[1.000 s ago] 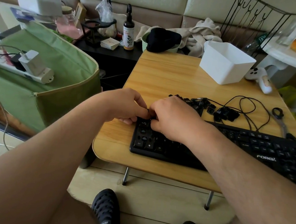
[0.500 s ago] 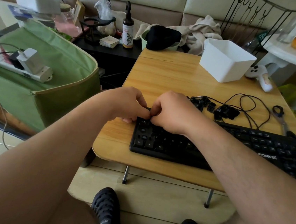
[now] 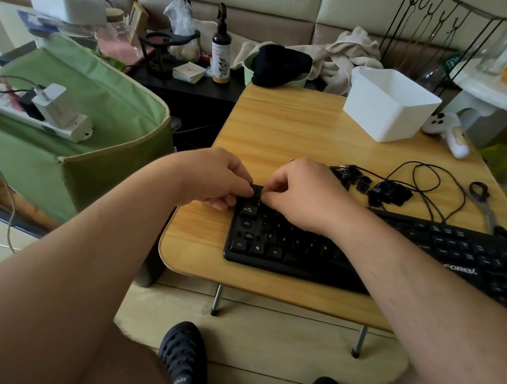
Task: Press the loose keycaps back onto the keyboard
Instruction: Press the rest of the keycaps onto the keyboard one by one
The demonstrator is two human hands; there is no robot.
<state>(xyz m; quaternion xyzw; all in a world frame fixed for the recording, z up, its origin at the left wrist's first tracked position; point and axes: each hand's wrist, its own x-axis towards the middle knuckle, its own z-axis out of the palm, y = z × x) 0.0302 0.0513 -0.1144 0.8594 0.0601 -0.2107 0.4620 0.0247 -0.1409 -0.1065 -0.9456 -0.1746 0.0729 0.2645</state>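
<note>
Our left hand [image 3: 216, 177] and right hand [image 3: 303, 192] meet at the top-left corner of the keyboard [image 3: 349, 249], fingers curled, both pinching one black keycap [image 3: 257, 190] between them. Left pinches its left edge, right pinches its right edge. The keycap sits just above the keyboard's upper-left keys; we cannot tell if it touches the board or is seated. Our other fingers are tucked under, left knuckles resting near the table [image 3: 283, 132] edge beside the keyboard.

Keyboard lies flat along the near edge of the table, running off to the right. The left column shows gaps: two bare round switch domes between the Tab key and the Ctrl key. Right forearm crosses over the middle keys, so we can't read that part.

Loose keycaps [image 3: 386, 193] in a small pile on the table just behind the keyboard, to the right of our right hand, well apart from the held one. The keyboard's black cable [image 3: 428, 185] loops beside and around the pile. Scissors [image 3: 484, 205] lie further right near the table edge. White bin [image 3: 389, 106] stands at the far right of the table, white controller [image 3: 448, 131] just beside it. Green bag [image 3: 74, 129] to the left of the table with a power strip [image 3: 41, 116] on top.
</note>
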